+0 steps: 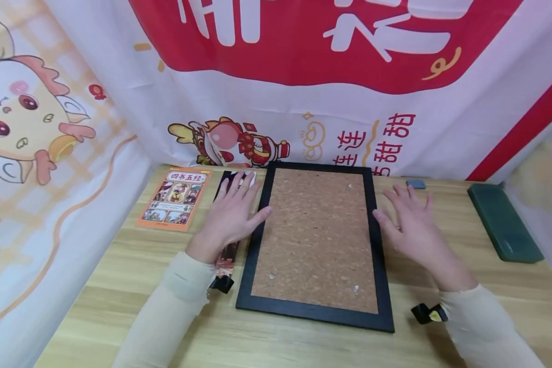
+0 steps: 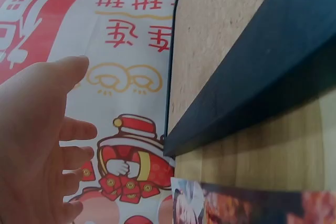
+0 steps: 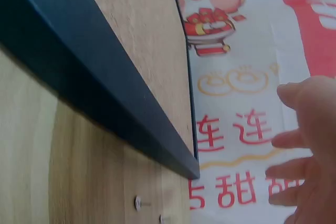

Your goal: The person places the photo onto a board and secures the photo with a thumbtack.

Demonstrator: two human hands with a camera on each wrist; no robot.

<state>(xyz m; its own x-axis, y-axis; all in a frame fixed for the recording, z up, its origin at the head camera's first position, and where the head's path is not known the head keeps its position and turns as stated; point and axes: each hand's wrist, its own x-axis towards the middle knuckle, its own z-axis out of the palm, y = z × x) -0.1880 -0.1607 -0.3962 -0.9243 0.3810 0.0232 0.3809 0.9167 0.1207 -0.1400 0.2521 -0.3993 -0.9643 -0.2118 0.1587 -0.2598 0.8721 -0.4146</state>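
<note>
A cork board (image 1: 317, 240) in a black frame (image 1: 313, 313) lies lengthwise on the table. My left hand (image 1: 227, 212) hovers beside its left edge with the fingers spread and nothing in them. Beneath that hand is a dark printed picture (image 1: 228, 255), partly hidden by the hand and wrist. On the board's other side my right hand (image 1: 411, 225) is held with its fingers apart, also holding nothing. Both wrist views show a gap between the left hand (image 2: 39, 135), the right hand (image 3: 310, 150) and the frame. Small whitish spots mark the cork near its corners.
An orange-edged comic booklet (image 1: 175, 199) lies at the left. Toward the right are a small blue block (image 1: 416, 184) and a green case (image 1: 505, 223). Pushpins (image 3: 138, 203) stand on the wood beside the frame. Printed cloth (image 1: 267, 92) hangs behind the table.
</note>
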